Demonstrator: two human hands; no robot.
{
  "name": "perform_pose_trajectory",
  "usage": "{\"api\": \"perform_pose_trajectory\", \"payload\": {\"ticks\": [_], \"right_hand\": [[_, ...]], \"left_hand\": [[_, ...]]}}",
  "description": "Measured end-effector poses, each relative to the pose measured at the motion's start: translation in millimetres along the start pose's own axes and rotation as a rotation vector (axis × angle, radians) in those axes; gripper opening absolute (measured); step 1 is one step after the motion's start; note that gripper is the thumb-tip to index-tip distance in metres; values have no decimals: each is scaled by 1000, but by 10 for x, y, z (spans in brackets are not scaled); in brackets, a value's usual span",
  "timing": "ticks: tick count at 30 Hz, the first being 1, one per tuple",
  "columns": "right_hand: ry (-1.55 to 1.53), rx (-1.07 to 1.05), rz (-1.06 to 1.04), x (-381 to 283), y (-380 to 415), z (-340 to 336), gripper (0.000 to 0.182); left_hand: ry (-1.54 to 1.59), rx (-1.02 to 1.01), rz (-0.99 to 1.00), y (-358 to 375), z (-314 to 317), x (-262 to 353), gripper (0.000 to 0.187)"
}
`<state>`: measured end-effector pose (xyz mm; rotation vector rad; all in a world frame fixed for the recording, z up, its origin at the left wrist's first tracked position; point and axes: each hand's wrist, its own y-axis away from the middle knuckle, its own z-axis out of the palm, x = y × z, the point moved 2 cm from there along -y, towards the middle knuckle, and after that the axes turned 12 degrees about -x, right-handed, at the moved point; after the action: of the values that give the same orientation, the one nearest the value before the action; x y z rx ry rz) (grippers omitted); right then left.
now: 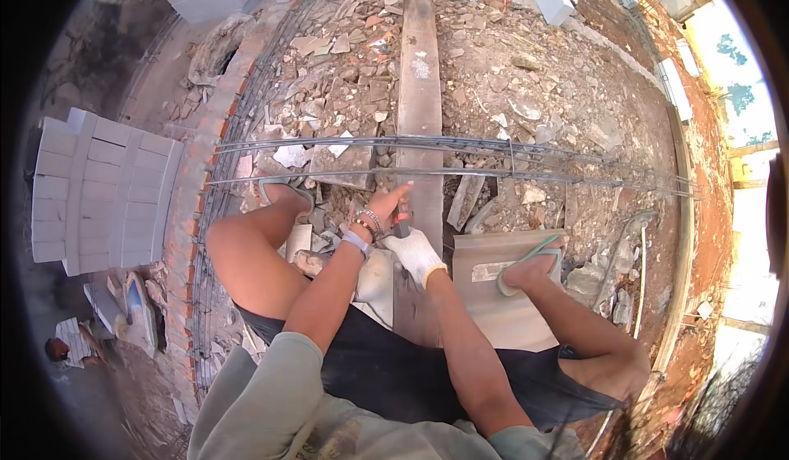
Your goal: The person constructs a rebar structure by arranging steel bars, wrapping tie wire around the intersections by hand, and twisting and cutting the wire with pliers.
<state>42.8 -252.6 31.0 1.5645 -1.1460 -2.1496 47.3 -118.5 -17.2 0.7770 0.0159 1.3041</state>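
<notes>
My left hand (384,205), bare with bracelets at the wrist, is closed around a small tool (402,227) with a red and dark handle; its exact kind is not clear. One finger points out towards the steel bars. My right hand (415,255) wears a white knitted glove and sits just below, against the tool's dark lower end. Its fingers look curled, and what they hold is hidden. Under both hands runs a long wooden plank (421,103). Thin steel reinforcing bars (468,144) cross over the plank just beyond my hands.
Broken rubble (353,90) covers the ground around the plank. Stacked grey blocks (107,193) stand at left beside a brick edge (197,238). My sandalled right foot (526,273) rests on a brown sheet (493,316). Another person (74,343) is at lower left.
</notes>
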Motion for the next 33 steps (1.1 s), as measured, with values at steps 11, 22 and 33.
{"api": "perform_pose_trajectory", "payload": {"ticks": [11, 22, 33], "right_hand": [[-1346, -589, -207, -15, 118, 281, 26], [779, 599, 91, -174, 282, 135, 44], [-91, -4, 123, -285, 203, -19, 21]], "left_hand": [[57, -170, -180, 34, -3, 87, 43], [-57, 259, 143, -173, 248, -151, 36], [-188, 54, -125, 106, -22, -29, 34]]}}
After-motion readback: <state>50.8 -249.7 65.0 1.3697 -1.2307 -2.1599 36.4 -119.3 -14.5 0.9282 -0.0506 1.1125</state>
